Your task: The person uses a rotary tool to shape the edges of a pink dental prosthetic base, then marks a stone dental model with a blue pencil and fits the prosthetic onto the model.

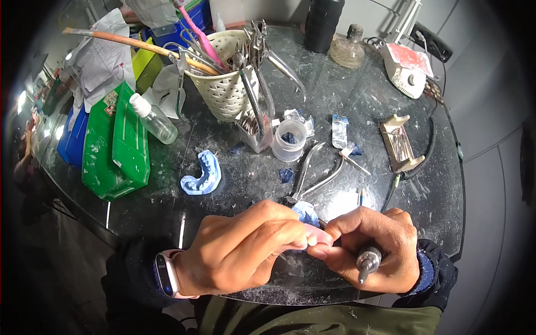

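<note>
Close to the table's near edge, my left hand (pixel 245 248) is closed on a small pink dental piece (pixel 320 237), apparently a denture plate with whitish teeth, mostly covered by fingers. Against its other end press the thumb and fingertips of my right hand (pixel 371 248). That hand is also wrapped round a metal rotary handpiece (pixel 369 260), its tip pointing down toward me. Just beyond the fingers lies a blue plaster piece (pixel 305 213), partly hidden. A blue horseshoe-shaped dental model (pixel 203 176) rests on the table to the left. Long-handled pliers (pixel 314 177) lie beyond my hands.
A white basket (pixel 209 92) holds several pliers and tools. A clear cup (pixel 288 144) stands beside it. Left are a green bin (pixel 120 159) and spray bottle (pixel 156 120). Right are a bur holder (pixel 400 142) and white control box (pixel 403 72); a glass bottle (pixel 347 51) stands behind.
</note>
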`<state>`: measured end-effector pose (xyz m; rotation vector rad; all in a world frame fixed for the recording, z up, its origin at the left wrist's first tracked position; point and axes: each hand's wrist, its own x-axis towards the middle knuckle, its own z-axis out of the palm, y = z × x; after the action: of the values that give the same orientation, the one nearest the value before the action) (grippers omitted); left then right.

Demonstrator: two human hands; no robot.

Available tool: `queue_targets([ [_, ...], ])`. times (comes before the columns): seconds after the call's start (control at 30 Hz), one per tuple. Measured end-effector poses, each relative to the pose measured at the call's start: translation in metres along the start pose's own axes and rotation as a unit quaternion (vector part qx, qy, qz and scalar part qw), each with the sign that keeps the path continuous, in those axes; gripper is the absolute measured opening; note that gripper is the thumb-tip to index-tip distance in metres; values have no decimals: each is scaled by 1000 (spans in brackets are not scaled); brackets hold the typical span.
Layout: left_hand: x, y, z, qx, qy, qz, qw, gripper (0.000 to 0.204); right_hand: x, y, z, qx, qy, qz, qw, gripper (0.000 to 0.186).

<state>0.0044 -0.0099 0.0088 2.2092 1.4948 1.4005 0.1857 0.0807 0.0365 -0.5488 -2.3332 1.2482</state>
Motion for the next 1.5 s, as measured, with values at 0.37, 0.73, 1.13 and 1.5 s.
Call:
queue_targets([
  [0.37, -3, -13, 2, -163, 91, -29, 982, 25, 4, -7, -3, 57, 48, 27, 997, 15],
  [0.73, 0, -7, -8, -162, 21, -62, 985, 21, 1, -2, -11, 62, -17, 28, 998, 22],
  [1.13, -14, -7, 4, -550, -12, -244, 799, 31, 4, 10, -9, -166, 7, 10, 986, 48],
  [1.5, -14, -11, 10, -449, -2, -176, 876, 33, 2, 7, -3, -176, -44, 64, 981, 45],
])
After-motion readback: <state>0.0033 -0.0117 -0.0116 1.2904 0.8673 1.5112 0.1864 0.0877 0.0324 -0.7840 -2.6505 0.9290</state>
